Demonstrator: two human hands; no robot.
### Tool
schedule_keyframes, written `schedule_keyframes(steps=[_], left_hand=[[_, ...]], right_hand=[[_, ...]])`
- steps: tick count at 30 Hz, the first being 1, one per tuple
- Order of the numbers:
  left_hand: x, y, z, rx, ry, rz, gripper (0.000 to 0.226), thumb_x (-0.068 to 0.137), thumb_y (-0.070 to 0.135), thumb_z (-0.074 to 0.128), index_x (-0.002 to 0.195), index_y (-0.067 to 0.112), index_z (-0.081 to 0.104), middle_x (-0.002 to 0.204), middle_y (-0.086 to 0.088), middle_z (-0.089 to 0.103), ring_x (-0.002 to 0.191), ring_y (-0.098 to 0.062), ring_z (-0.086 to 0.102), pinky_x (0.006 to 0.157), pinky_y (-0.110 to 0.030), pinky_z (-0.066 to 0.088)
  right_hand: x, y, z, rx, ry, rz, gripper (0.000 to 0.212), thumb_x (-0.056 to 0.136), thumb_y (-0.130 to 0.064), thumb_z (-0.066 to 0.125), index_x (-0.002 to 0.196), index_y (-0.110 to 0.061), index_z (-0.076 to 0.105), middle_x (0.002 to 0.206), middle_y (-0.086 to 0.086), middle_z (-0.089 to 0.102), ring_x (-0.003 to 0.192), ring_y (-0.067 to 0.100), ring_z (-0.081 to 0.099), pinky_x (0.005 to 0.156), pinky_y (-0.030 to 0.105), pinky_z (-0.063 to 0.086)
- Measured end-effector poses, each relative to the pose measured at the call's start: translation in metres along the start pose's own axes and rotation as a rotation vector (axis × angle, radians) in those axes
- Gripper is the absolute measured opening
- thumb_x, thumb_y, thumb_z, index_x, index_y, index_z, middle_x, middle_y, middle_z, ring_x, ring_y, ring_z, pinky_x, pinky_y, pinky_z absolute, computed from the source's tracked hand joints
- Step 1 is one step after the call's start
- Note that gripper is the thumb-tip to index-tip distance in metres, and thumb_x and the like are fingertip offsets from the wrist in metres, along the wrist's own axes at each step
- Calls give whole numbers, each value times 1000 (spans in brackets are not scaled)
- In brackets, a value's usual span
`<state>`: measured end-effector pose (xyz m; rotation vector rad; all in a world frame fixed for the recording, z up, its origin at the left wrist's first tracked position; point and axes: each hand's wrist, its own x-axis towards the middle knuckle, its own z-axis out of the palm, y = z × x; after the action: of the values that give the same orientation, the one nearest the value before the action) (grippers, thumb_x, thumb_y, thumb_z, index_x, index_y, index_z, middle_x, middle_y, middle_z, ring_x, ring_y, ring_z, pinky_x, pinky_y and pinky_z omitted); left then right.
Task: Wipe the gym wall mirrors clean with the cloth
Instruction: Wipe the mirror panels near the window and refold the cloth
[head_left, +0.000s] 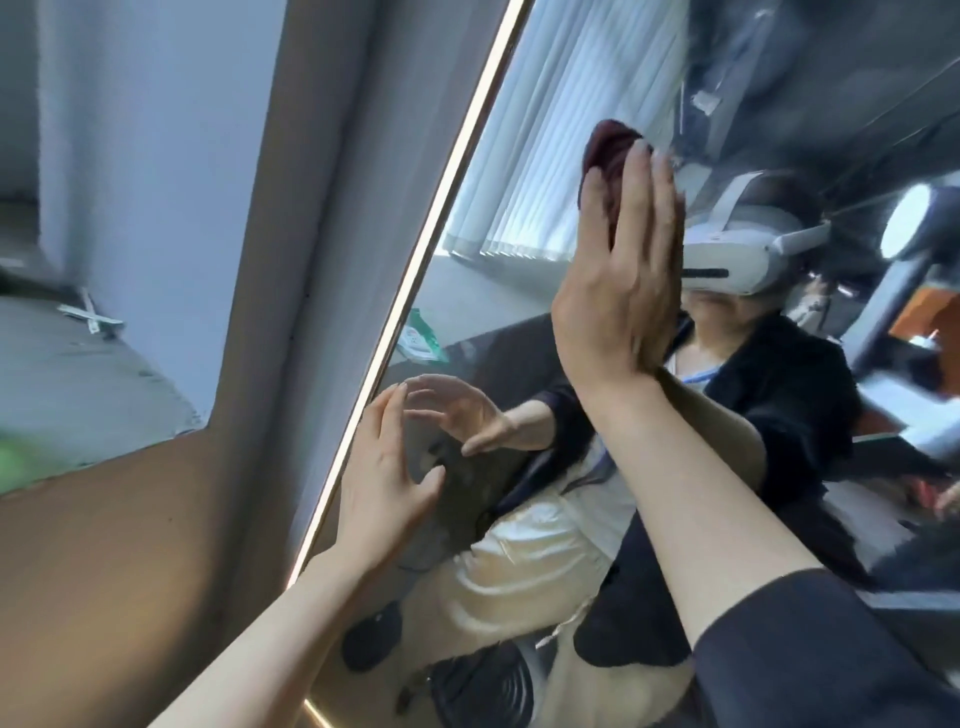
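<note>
My right sleeve (831, 649) is nearest, dark cloth bunched at the forearm, and from it the arm rises to my right hand (623, 270). That hand is flat, its fingers straight and close together, pressing the dark red cloth (605, 161) against the mirror (519, 218) — nothing curled round it, only the palm and fingers bearing on it. The cloth shows above and to the left of my fingertips as a crumpled wad; the rest of it lies hidden under the hand.

My left hand (384, 467) is lower and to the left, bare-armed, its fingers spread and loosely bent, holding nothing. Its fingertips reach the glass just beside the mirror's bright metal edge strip (415, 260), and they meet their own reflection there; whether the palm touches too I cannot tell.

The strip runs slantwise from bottom centre to the top of the view. Left of it is a plain grey-brown wall panel (291, 260), and beyond that a paler wall and a grey floor with small white scraps (91, 314) lying on it.

Deep in the glass are reflections — vertical blinds (545, 130) over a bright window, a white headset on the wearer, a dark jacket, pale trousers, and blurred gym equipment on the right.
</note>
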<state>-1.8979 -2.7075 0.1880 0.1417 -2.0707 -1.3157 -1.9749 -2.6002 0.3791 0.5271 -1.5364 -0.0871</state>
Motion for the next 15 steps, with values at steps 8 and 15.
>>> schedule_keyframes(steps=[8,15], left_hand=[[2,-27,-10,-87,-75,15,77,81,4,68,150,15,36,150,-6,45,133,-19,46,108,-27,38],[0,-30,-5,-59,-63,-65,80,88,4,66,155,21,26,155,0,40,136,-18,44,103,-18,30]], right_hand=[[-161,-59,-10,172,-587,-696,44,94,-8,41,132,-2,64,144,19,55,138,34,47,120,42,25],[8,-40,23,40,-102,-73,45,95,-1,41,137,-2,58,147,22,51,138,37,46,119,45,30]])
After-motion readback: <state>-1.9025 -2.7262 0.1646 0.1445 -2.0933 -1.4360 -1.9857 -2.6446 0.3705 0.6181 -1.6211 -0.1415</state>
